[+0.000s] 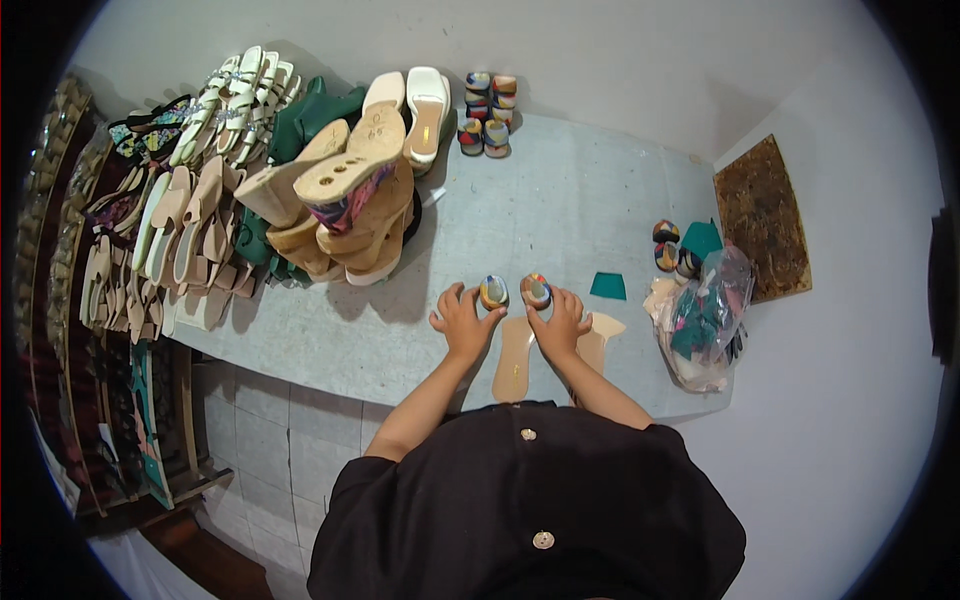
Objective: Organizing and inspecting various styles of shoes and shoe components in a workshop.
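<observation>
Smooth insole (514, 362), glossy plast. bag (728, 284)

Handwriting (376, 128) marks an upturned sole (355, 157), tiny gold print (517, 370) a beige insole (512, 347) and white sandal (428, 112).

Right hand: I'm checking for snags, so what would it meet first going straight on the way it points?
Most likely the multicoloured block just ahead of the right hand; the two appear to touch, though depth is hard to judge here.
</observation>
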{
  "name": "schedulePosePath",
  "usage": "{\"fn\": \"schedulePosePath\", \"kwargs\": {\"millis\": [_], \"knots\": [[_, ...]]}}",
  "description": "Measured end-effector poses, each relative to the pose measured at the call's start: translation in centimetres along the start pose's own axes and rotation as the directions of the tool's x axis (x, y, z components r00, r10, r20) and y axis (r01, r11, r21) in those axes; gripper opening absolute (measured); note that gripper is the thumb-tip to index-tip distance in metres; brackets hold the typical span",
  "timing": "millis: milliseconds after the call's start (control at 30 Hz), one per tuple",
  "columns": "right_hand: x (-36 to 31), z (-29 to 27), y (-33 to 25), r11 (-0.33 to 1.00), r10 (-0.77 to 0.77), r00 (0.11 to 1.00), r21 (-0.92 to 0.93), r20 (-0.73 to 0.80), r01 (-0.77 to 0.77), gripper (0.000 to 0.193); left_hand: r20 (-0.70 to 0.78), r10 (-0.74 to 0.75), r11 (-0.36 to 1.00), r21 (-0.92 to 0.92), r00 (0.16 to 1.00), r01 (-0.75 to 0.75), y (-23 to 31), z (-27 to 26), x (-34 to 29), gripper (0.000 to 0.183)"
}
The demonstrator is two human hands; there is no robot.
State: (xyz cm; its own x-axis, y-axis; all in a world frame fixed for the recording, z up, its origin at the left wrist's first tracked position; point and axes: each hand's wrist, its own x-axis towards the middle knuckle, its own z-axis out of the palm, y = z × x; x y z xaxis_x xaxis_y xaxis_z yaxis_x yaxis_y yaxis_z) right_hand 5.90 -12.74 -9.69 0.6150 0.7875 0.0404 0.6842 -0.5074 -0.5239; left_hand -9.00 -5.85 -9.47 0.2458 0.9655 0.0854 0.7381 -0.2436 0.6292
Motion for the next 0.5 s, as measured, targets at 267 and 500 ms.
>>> {"fn": "schedulePosePath", "kwargs": {"millis": [267,500], "knots": [[4.2,-0.2,-2.9,0.991,-0.006,0.998,0.133,-0.059,0.014,0.053,-0.074,0.076,0.983,-0.164,0.994,-0.087,0.3,0.2,4.8,0.051],[14.5,-1.7,-8.0,0.967,-0.017,0.976,0.243,-0.217,0.071,0.052,-0.301,0.118,0.899,-0.372,0.946,-0.23,4.6,-0.3,17.6,0.053]]}}
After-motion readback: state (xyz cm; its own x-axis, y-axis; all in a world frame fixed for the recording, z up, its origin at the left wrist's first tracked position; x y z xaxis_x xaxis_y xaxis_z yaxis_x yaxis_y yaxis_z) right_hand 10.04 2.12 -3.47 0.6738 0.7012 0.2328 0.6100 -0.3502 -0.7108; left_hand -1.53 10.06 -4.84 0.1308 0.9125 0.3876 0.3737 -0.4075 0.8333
